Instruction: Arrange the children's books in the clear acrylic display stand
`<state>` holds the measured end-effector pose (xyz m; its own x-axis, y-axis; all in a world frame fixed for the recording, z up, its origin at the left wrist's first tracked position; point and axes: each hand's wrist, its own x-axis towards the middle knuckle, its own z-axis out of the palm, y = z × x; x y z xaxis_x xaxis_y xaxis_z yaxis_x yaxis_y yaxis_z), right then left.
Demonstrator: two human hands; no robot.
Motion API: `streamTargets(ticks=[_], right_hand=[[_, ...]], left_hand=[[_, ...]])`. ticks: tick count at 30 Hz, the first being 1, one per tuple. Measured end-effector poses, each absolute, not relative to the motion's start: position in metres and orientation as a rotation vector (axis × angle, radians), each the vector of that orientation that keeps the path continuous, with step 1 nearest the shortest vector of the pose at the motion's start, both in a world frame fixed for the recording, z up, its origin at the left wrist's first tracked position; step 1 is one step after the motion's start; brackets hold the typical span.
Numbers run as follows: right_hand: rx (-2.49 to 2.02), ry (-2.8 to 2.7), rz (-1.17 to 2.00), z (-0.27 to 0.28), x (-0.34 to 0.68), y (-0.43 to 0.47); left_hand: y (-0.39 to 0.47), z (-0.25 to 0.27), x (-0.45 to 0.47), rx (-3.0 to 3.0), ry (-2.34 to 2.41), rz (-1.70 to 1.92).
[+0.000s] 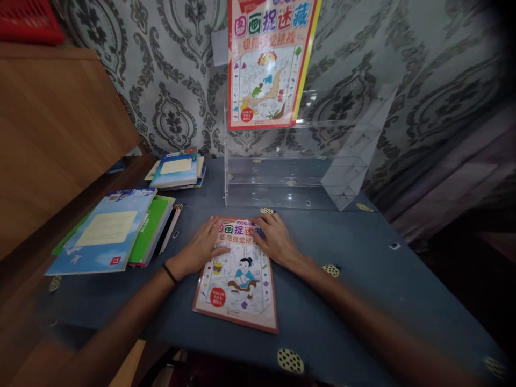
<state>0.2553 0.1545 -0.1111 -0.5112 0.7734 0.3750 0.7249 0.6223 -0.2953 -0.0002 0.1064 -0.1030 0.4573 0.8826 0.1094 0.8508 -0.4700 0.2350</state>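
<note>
A picture book (245,306) with a reddish border and a drawing of a seated figure in blue lies on the blue tablecloth in front of me. My left hand (201,246) holds its upper left side, the thumb resting across the cover. On the upper right side, my right hand (278,240) grips the book, its fingers reaching over the corner and partly covering the title. The undersides of both hands are hidden. Behind the book stands a clear acrylic rack (282,185) with stepped shelves. A similar picture book (264,80) with a red and yellow edge stands upright in its top tier.
Blue and green books (107,226) form a stack on the left, and a smaller book stack (175,166) sits behind it. A wooden cabinet (56,134) bearing a red basket (30,21) borders the left side. Patterned wallpaper (175,107) rises behind the tablecloth (346,312).
</note>
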Motion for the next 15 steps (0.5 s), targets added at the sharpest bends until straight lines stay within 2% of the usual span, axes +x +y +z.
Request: streamTargets(ticks=[4,10,15], right_hand=[[-1.287,-2.48,-0.003,-0.1,0.271,0.125],[-1.305,-2.516,-0.029,-0.095,0.282,0.095],[-0.91,-2.626,0.238,-0.099,0.26,0.122]], left_hand=[[0.128,-0.081,0.0,2.663,1.331,0.174],[0.11,-0.08,0.02,2.722,1.558,0.161],[0.093,-0.11,0.027,2.741,1.671,0.402]])
